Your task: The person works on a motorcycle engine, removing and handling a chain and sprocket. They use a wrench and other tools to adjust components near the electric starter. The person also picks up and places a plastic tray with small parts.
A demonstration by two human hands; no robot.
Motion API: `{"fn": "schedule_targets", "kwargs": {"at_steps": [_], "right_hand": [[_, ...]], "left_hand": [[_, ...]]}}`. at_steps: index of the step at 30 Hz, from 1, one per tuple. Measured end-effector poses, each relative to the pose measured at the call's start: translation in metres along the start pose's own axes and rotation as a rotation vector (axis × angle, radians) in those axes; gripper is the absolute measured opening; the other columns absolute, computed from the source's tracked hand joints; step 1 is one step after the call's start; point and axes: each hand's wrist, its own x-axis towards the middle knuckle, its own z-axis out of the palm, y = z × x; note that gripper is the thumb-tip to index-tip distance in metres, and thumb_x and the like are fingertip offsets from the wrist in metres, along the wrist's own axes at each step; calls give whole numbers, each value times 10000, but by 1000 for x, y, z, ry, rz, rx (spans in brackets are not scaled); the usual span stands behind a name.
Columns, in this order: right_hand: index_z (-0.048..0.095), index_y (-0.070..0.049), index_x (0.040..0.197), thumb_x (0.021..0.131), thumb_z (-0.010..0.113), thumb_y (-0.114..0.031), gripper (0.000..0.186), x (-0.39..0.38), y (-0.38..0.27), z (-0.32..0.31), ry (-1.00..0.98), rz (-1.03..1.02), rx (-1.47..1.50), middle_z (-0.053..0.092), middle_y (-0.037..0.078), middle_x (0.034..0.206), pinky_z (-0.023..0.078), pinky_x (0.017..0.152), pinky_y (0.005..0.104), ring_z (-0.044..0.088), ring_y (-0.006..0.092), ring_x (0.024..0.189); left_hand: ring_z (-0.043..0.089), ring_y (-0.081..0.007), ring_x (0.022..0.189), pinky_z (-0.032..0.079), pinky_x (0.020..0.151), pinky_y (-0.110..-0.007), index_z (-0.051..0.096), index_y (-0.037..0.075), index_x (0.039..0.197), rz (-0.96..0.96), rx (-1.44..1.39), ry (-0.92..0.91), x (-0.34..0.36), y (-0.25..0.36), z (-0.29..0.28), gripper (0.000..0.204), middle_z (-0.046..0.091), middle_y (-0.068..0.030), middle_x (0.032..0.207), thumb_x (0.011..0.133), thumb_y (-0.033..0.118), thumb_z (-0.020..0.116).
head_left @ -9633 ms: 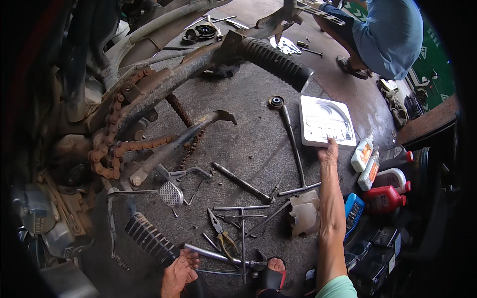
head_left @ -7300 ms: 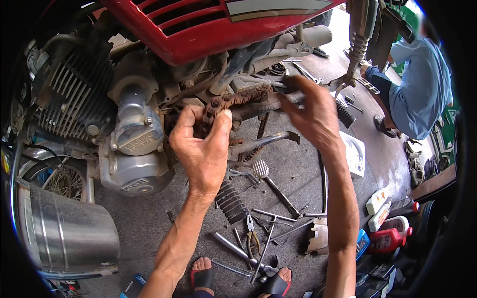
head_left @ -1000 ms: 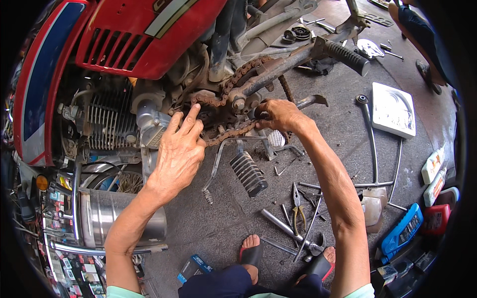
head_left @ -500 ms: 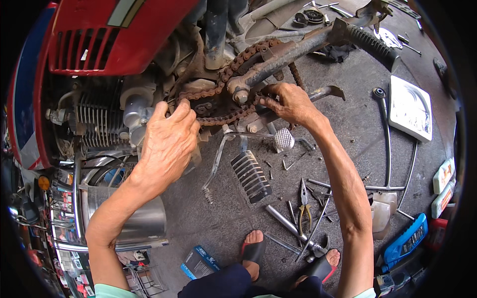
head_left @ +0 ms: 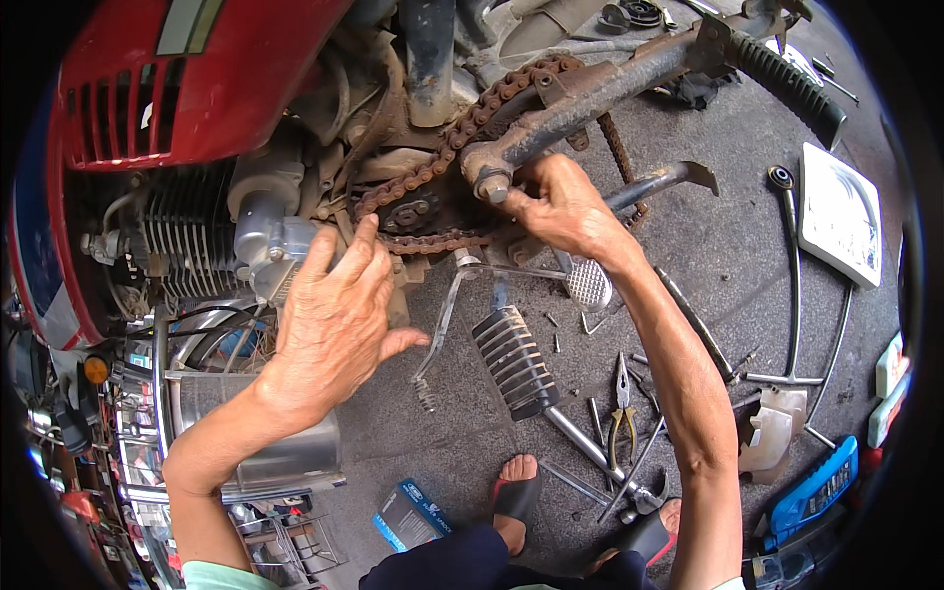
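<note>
A rusty drive chain point(head_left: 460, 136) loops around a small sprocket point(head_left: 408, 212) on a motorcycle's side. My left hand point(head_left: 329, 320) has its fingers apart and thumb stretched out; one fingertip is at the chain beside the sprocket. My right hand point(head_left: 568, 211) is closed beside the pivot bolt point(head_left: 492, 185), under the dark metal arm point(head_left: 590, 103). Its fingers curl behind the metal, and what they grip is hidden. The lower chain run point(head_left: 438, 242) passes toward that hand. More chain point(head_left: 615, 147) hangs behind the arm.
Below are a ribbed footrest point(head_left: 514, 364) and a pedal point(head_left: 588, 285). Pliers point(head_left: 621, 408), a hammer point(head_left: 644, 497) and several rods lie on the floor. A white tray point(head_left: 841, 214), a blue bottle point(head_left: 811, 492) and a blue box point(head_left: 411, 516) lie around. A red panel point(head_left: 226, 79) overhangs upper left.
My left hand has opened wider, its thumb now away from the chain. The right hand has moved in closer to the pivot bolt. The whole view has shifted slightly.
</note>
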Motion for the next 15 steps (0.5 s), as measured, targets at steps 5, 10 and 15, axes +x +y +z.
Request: {"fn": "schedule_targets", "kwargs": {"at_steps": [5, 10, 15], "right_hand": [[659, 64, 1149, 933, 640, -247, 379, -1, 30, -10, 66, 55, 228, 716, 148, 937, 545, 692, 330, 658, 166, 754], [675, 65, 1109, 920, 667, -228, 349, -13, 27, -19, 109, 108, 9, 702, 155, 857, 516, 689, 349, 636, 192, 735], [708, 54, 969, 897, 678, -240, 303, -41, -32, -50, -108, 144, -253, 696, 225, 838, 521, 735, 429, 690, 284, 794]], "left_hand": [[392, -286, 1359, 247, 1142, -495, 679, -59, 1143, -37, -18, 64, -5, 4, 9, 758, 594, -145, 1253, 846, 624, 542], [375, -287, 1382, 262, 1137, -504, 609, -110, 1210, -58, -67, 67, -3, 2, 7, 840, 557, -163, 1289, 779, 611, 601], [375, -288, 1382, 254, 1142, -501, 610, -112, 1209, -68, -76, -21, -4, 5, 7, 859, 563, -160, 1274, 792, 638, 571]]}}
